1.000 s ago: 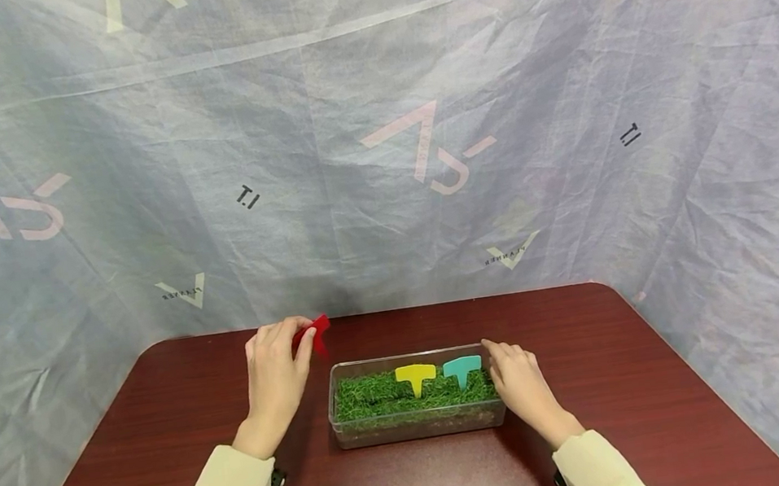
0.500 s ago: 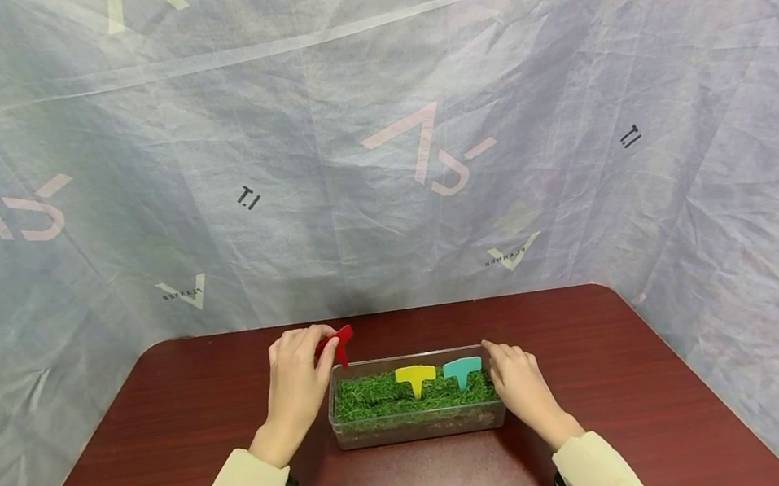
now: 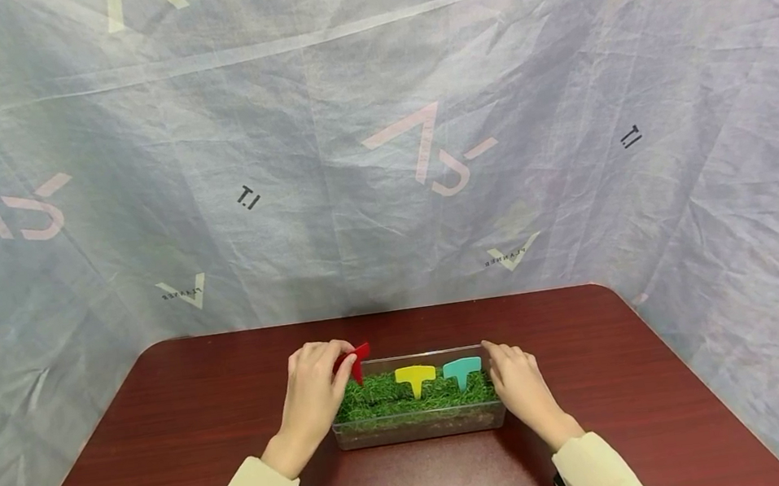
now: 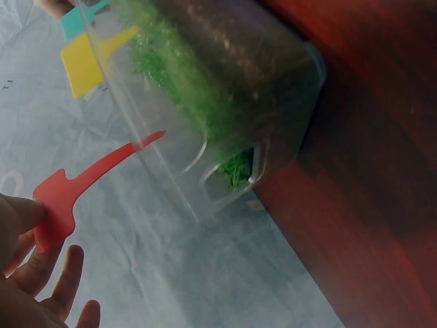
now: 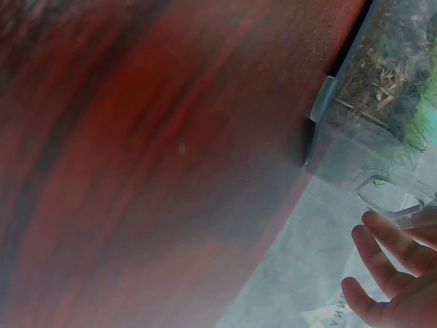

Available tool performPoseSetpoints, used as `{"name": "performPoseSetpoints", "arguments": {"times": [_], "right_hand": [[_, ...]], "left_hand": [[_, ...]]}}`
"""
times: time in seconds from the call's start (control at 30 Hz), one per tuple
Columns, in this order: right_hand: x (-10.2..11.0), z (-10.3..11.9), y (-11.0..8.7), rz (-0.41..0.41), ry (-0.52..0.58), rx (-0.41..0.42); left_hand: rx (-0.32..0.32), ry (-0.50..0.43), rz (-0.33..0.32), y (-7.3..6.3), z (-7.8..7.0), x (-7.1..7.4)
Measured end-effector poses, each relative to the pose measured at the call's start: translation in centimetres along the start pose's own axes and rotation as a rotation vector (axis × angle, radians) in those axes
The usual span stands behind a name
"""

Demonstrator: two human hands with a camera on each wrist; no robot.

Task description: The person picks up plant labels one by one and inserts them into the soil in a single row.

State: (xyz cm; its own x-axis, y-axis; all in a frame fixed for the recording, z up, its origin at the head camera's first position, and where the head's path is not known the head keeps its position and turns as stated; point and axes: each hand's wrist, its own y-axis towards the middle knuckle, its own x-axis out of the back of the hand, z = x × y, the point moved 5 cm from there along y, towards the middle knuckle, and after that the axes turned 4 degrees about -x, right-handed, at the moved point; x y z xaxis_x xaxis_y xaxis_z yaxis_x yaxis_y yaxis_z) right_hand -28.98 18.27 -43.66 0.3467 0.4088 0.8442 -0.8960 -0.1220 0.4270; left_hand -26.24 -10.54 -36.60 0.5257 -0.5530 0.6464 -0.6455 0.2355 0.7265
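My left hand (image 3: 313, 383) pinches a red T-shaped plant label (image 4: 58, 205) by its wide head between thumb and fingers. The label's stem points down over the left end of a clear plastic box (image 3: 421, 425); in the left wrist view the tip shows through the box wall, above the grass. Green artificial grass (image 3: 389, 405) fills the box. A yellow plant label (image 3: 415, 374) and a teal plant label (image 3: 462, 366) stand upright in it. My right hand (image 3: 522, 385) rests against the box's right end, its fingers loosely extended near the rim (image 5: 403, 213); the thumb is hidden in the right wrist view.
The box sits on a dark red wood-grain table (image 3: 421, 485). Grey printed fabric (image 3: 316, 138) hangs behind the table and along both sides. Cutout handles (image 5: 382, 195) show in the box ends.
My left hand has moved right and lower with the red plant label, from left of the box to over its left end. The right hand and the box have stayed put.
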Motion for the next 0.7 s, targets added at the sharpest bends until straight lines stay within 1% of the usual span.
{"name": "performPoseSetpoints", "arguments": {"times": [0.17, 0.43, 0.7], "right_hand": [[0.0, 0.0, 0.0, 0.0, 0.003, 0.0], [0.0, -0.1, 0.1, 0.007, 0.007, -0.008], [-0.1, -0.1, 0.1, 0.004, 0.004, -0.005]], "left_hand": [[0.0, -0.003, 0.032, -0.5, -0.2, -0.5], [-0.017, -0.013, 0.033, -1.1, -0.7, -1.2], [-0.026, -0.008, 0.045, -1.6, -0.6, -1.9]]}}
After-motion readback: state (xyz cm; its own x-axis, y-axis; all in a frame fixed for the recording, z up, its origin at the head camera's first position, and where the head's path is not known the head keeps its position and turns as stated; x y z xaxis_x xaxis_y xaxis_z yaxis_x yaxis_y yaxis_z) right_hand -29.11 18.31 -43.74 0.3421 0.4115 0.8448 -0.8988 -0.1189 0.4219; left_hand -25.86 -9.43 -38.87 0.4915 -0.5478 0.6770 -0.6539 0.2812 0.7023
